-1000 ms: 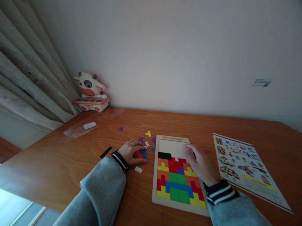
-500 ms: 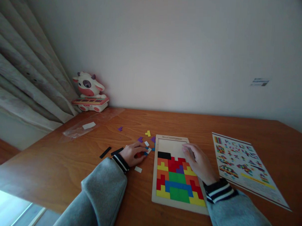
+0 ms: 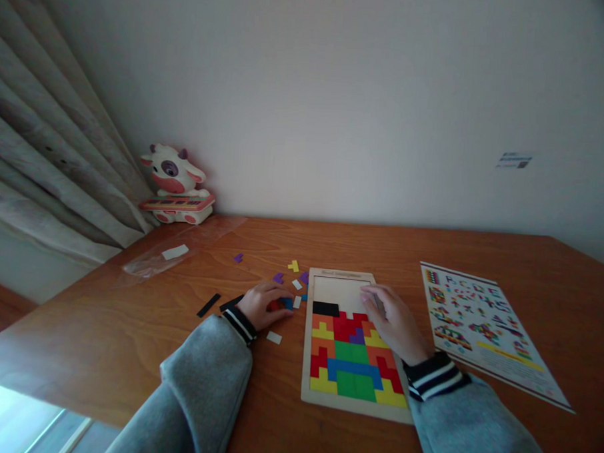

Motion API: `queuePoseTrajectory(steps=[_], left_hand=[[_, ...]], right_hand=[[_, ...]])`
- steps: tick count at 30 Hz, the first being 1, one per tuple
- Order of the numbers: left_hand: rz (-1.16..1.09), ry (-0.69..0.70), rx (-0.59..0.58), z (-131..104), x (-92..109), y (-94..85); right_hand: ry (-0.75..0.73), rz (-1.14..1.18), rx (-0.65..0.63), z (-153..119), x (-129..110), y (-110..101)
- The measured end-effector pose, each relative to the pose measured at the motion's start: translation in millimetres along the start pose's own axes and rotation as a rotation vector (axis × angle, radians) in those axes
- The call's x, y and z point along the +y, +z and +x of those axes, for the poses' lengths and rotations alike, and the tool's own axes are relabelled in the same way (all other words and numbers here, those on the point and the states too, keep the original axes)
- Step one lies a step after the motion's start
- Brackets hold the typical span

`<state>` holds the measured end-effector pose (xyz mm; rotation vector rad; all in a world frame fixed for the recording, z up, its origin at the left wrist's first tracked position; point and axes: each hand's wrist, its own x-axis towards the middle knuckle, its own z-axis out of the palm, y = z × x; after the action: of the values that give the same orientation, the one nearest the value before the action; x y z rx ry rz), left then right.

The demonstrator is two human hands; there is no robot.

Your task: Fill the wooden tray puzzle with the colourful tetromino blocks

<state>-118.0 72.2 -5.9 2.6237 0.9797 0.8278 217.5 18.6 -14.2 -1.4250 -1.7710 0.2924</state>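
Note:
A wooden puzzle tray (image 3: 307,360) lies on the table, its lower part filled with coloured blocks and its upper part bare. Left of it, my left hand (image 3: 262,305) has its fingers closed on a blue piece (image 3: 288,303), with a red piece (image 3: 274,306) showing under the fingers. My right hand (image 3: 392,320) rests over the tray's right side, fingers apart, holding nothing. Beside the left hand lie white pieces (image 3: 274,337), purple pieces (image 3: 278,278), a yellow piece (image 3: 293,266) and black strips (image 3: 208,305).
A printed pattern sheet (image 3: 488,328) lies at the right. At the back left a toy cow with a keyboard (image 3: 177,188) stands by the curtain (image 3: 50,149). A clear plastic bag (image 3: 155,263) lies in front of it.
The fingers of my left hand have drawn back a little and closed on the blue piece, which has moved slightly left. My right hand has hardly moved. The whole view has shifted slightly.

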Motion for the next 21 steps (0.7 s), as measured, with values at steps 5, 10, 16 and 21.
queuePoseTrajectory(steps=[5,10,16,21], left_hand=[[-0.023,0.028,0.084,0.5,5.2,0.6],[-0.058,0.094,0.120,9.7,32.3,1.9],[-0.144,0.010,0.309,39.8,71.1,31.8],[-0.239,0.087,0.214,58.7,82.7,62.1]], right_hand=[[-0.007,-0.009,-0.001,-0.1,-1.6,1.3],[-0.026,-0.040,0.016,0.8,-6.3,1.8],[-0.075,-0.045,0.027,2.1,-12.6,-0.6],[-0.179,-0.052,-0.065,-0.3,-21.4,-2.3]])
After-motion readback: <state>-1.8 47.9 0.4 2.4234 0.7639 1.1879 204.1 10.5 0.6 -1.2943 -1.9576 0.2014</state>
